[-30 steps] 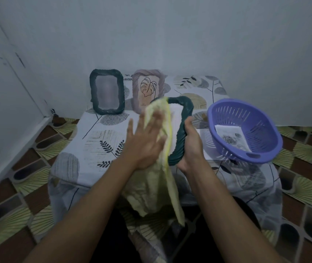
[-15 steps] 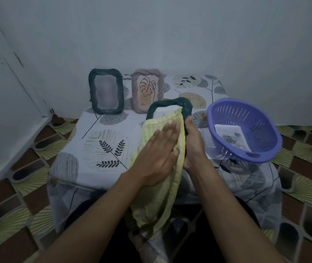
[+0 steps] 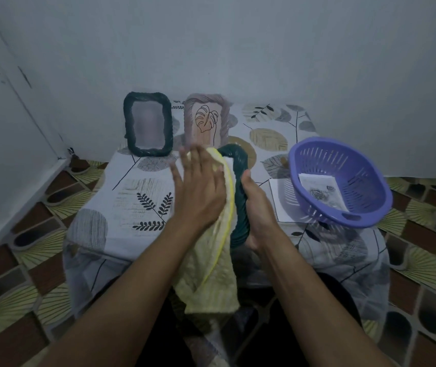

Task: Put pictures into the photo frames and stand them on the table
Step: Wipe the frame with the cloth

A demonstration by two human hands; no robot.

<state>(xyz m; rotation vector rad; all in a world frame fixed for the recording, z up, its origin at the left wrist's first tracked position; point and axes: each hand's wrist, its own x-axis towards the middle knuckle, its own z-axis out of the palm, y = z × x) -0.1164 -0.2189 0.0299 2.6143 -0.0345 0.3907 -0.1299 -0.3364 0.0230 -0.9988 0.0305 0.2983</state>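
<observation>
My right hand (image 3: 258,207) grips the right edge of a dark green photo frame (image 3: 239,178), held upright above the table's front. My left hand (image 3: 198,192) lies flat with straight fingers on a pale yellow cloth (image 3: 211,266), pressing it against the frame's face; the cloth hangs down below. Most of the held frame is hidden by the cloth and hand. At the back stand a second dark green frame (image 3: 148,124) and a pink frame (image 3: 207,120) with a leaf drawing. A loose picture (image 3: 320,190) lies in the purple basket (image 3: 370,207).
The low table (image 3: 121,197) wears a leaf-print cloth and stands against a grey wall. A white sheet (image 3: 280,205) lies under the basket's left side. Patterned floor tiles surround the table; a wall ledge runs along the left.
My left hand has slid the cloth up the frame's face from its lower part to near the top. My right hand keeps its hold on the frame's edge.
</observation>
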